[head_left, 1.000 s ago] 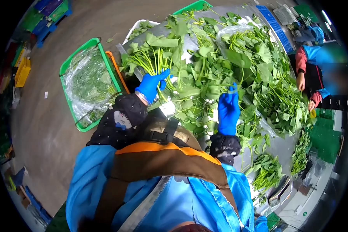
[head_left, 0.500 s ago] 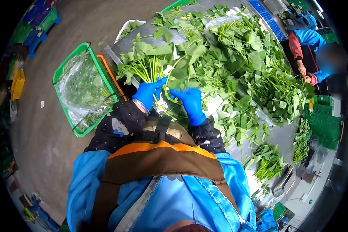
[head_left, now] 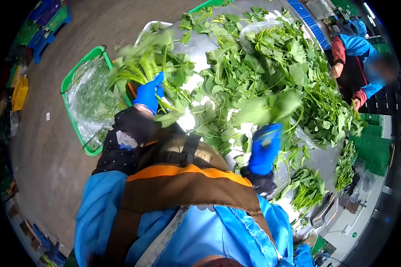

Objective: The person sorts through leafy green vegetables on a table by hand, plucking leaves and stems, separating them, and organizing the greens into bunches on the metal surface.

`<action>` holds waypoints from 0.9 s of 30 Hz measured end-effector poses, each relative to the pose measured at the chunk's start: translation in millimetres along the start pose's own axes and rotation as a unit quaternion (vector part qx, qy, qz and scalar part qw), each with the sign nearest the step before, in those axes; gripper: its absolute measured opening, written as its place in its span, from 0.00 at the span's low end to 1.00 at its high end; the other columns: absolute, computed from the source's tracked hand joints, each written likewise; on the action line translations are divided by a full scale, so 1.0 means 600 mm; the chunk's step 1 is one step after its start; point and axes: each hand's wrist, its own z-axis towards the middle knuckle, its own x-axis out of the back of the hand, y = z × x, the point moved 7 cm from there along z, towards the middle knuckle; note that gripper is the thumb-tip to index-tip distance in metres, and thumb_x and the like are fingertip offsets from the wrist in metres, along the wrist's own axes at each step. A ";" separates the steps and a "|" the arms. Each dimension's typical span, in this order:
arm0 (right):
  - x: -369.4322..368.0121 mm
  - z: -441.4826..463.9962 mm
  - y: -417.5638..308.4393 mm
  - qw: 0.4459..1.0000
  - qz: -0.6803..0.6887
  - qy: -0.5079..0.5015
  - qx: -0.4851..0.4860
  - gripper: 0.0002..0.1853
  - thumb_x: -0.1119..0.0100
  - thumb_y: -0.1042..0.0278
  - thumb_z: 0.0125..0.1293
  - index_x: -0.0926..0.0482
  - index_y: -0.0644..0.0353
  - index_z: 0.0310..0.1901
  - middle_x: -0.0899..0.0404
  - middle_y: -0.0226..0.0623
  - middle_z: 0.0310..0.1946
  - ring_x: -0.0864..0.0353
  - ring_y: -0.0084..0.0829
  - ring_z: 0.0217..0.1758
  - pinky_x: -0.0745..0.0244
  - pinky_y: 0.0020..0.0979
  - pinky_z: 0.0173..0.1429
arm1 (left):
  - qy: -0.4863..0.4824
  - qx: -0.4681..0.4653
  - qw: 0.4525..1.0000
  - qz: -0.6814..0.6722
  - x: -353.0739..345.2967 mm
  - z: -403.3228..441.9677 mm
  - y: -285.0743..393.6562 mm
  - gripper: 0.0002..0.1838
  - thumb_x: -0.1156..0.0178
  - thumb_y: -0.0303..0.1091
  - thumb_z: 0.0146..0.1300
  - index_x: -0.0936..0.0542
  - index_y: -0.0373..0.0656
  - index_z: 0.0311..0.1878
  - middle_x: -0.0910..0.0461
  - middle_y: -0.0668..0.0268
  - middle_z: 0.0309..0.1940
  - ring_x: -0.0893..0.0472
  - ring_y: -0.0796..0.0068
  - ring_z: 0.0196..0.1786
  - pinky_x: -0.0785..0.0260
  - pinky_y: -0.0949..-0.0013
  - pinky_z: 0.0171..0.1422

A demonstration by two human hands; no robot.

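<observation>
My left hand (head_left: 149, 94), in a blue glove, is closed round the stems of a bunch of leafy greens (head_left: 142, 66) at the table's left edge. The bunch's leaves are smeared by motion. Farther right, my gloved right hand (head_left: 265, 149) is closed and blurred, close to the table's near side. Blurred leaves of a leafy stem (head_left: 272, 109) stick out above it, moving with the hand; the grip itself is hard to make out. Between and beyond both hands spreads a large heap of leafy greens (head_left: 258, 66).
A green crate (head_left: 68, 83) lined with clear plastic holds greens at my left. Bundled greens (head_left: 308, 187) lie on the metal table (head_left: 318, 158) at right, near a scale-like device (head_left: 327, 211). A co-worker (head_left: 354, 58) stands across the table, hands at the heap.
My left hand has moved left with the bunch, nearer the green crate. My right hand has drawn away to the right and toward me, with leaves in it. The co-worker's hands have moved apart.
</observation>
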 end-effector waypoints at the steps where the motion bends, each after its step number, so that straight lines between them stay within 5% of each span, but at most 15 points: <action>1: -0.005 0.043 -0.014 0.921 0.382 -0.040 -0.064 0.23 0.44 0.64 0.58 0.33 0.62 0.54 0.26 0.39 0.47 0.26 0.26 0.49 0.30 0.25 0.53 | -0.010 -0.002 1.000 0.008 -0.013 -0.016 -0.008 0.07 0.36 0.32 0.52 0.26 0.45 0.28 0.35 0.75 0.15 0.37 0.82 0.15 0.46 0.78 0.20; 2: -0.023 0.068 -0.021 0.903 0.357 -0.207 -0.119 0.27 0.44 0.60 0.59 0.36 0.65 0.57 0.30 0.42 0.53 0.31 0.30 0.56 0.35 0.29 0.60 | -0.025 -0.010 1.000 0.014 -0.032 -0.028 -0.013 0.08 0.35 0.31 0.50 0.26 0.45 0.28 0.34 0.74 0.16 0.37 0.82 0.15 0.46 0.78 0.20; 4: -0.057 0.076 0.015 0.945 0.234 -0.155 -0.166 0.32 0.43 0.57 0.58 0.39 0.66 0.59 0.34 0.43 0.57 0.34 0.33 0.59 0.39 0.33 0.62 | -0.048 0.001 0.998 0.043 -0.069 -0.043 -0.033 0.07 0.34 0.30 0.49 0.24 0.44 0.30 0.31 0.74 0.18 0.37 0.83 0.15 0.46 0.79 0.20; 6: -0.070 0.061 0.088 0.955 -0.106 -0.182 -0.208 0.33 0.45 0.54 0.59 0.42 0.59 0.63 0.37 0.39 0.59 0.32 0.35 0.56 0.35 0.33 0.56 | -0.055 0.005 0.993 0.100 -0.083 -0.049 -0.044 0.07 0.34 0.30 0.49 0.23 0.43 0.30 0.30 0.74 0.19 0.37 0.85 0.15 0.47 0.79 0.20; 8: -0.064 0.057 0.152 0.803 -0.512 -0.284 -0.106 0.31 0.46 0.54 0.59 0.40 0.57 0.61 0.35 0.42 0.58 0.31 0.35 0.54 0.34 0.34 0.53 | -0.077 -0.008 0.990 0.115 -0.102 -0.064 -0.046 0.08 0.35 0.34 0.50 0.22 0.43 0.32 0.30 0.76 0.19 0.36 0.85 0.16 0.47 0.80 0.21; 10: -0.097 0.037 0.185 0.551 -0.759 -0.313 0.149 0.24 0.47 0.56 0.60 0.32 0.59 0.55 0.25 0.41 0.46 0.26 0.33 0.46 0.32 0.31 0.46 | -0.106 0.007 0.987 0.122 -0.123 -0.088 -0.045 0.10 0.35 0.36 0.51 0.22 0.42 0.34 0.29 0.75 0.20 0.36 0.86 0.17 0.47 0.81 0.22; 13: -0.067 0.051 0.209 0.628 -0.711 -0.275 -0.160 0.18 0.47 0.57 0.61 0.26 0.60 0.47 0.23 0.34 0.27 0.25 0.26 0.31 0.32 0.29 0.37 | -0.136 0.034 0.968 0.207 -0.123 -0.092 -0.050 0.14 0.40 0.41 0.56 0.21 0.39 0.38 0.24 0.70 0.26 0.34 0.84 0.20 0.44 0.79 0.25; 14: -0.077 0.066 0.167 0.760 -0.609 -0.213 -0.083 0.12 0.50 0.64 0.64 0.23 0.62 0.42 0.23 0.31 0.22 0.25 0.22 0.26 0.32 0.22 0.35 | -0.176 0.006 0.963 0.204 -0.123 -0.083 -0.044 0.18 0.47 0.43 0.61 0.24 0.37 0.45 0.22 0.68 0.36 0.33 0.83 0.22 0.42 0.79 0.26; 16: -0.081 0.101 0.091 0.845 -0.508 -0.164 -0.026 0.12 0.53 0.67 0.65 0.24 0.63 0.44 0.24 0.32 0.23 0.26 0.20 0.27 0.33 0.21 0.36 | -0.145 0.009 0.987 0.063 -0.098 -0.062 -0.034 0.20 0.46 0.45 0.61 0.24 0.37 0.45 0.21 0.66 0.31 0.35 0.83 0.21 0.44 0.77 0.28; 17: -0.081 0.103 0.095 0.819 -0.543 -0.184 -0.009 0.11 0.52 0.67 0.65 0.23 0.62 0.43 0.24 0.31 0.23 0.26 0.20 0.26 0.33 0.21 0.34 | -0.209 0.057 0.975 0.052 -0.101 -0.061 -0.039 0.22 0.50 0.46 0.63 0.28 0.38 0.52 0.24 0.65 0.46 0.29 0.81 0.32 0.39 0.78 0.36; 21: -0.098 0.087 0.096 0.769 -0.595 -0.205 0.108 0.10 0.50 0.70 0.63 0.22 0.61 0.43 0.25 0.31 0.22 0.28 0.19 0.25 0.33 0.22 0.31 | -0.274 0.130 0.953 -0.022 -0.136 -0.083 -0.073 0.30 0.55 0.51 0.64 0.40 0.40 0.62 0.33 0.63 0.57 0.32 0.70 0.57 0.39 0.71 0.58; 23: -0.104 0.069 0.109 0.741 -0.619 -0.228 0.127 0.09 0.47 0.70 0.61 0.22 0.61 0.42 0.24 0.36 0.24 0.25 0.26 0.26 0.32 0.26 0.31 | -0.334 0.122 0.934 -0.034 -0.156 -0.091 -0.072 0.31 0.57 0.51 0.64 0.43 0.41 0.64 0.39 0.61 0.61 0.35 0.65 0.60 0.43 0.66 0.64; 24: -0.103 0.057 0.131 0.648 -0.678 -0.279 0.207 0.10 0.45 0.67 0.59 0.22 0.59 0.41 0.23 0.41 0.25 0.23 0.36 0.26 0.30 0.32 0.31 | -0.362 0.124 0.922 -0.051 -0.163 -0.089 -0.076 0.31 0.58 0.52 0.64 0.44 0.41 0.64 0.40 0.60 0.62 0.37 0.64 0.62 0.45 0.64 0.66; 26: -0.097 0.023 0.170 0.556 -0.722 -0.379 0.161 0.10 0.44 0.65 0.57 0.21 0.56 0.40 0.23 0.43 0.28 0.23 0.43 0.29 0.30 0.36 0.32 | -0.356 0.134 0.922 -0.072 -0.167 -0.085 -0.079 0.32 0.59 0.53 0.65 0.46 0.42 0.65 0.41 0.59 0.62 0.38 0.64 0.63 0.46 0.62 0.66; 27: -0.073 0.018 0.184 0.584 -0.710 -0.375 0.121 0.10 0.44 0.64 0.57 0.21 0.56 0.40 0.22 0.42 0.28 0.23 0.43 0.30 0.29 0.36 0.32 | -0.371 0.140 0.912 -0.105 -0.172 -0.091 -0.074 0.32 0.59 0.53 0.65 0.46 0.42 0.65 0.41 0.59 0.62 0.39 0.64 0.64 0.46 0.62 0.66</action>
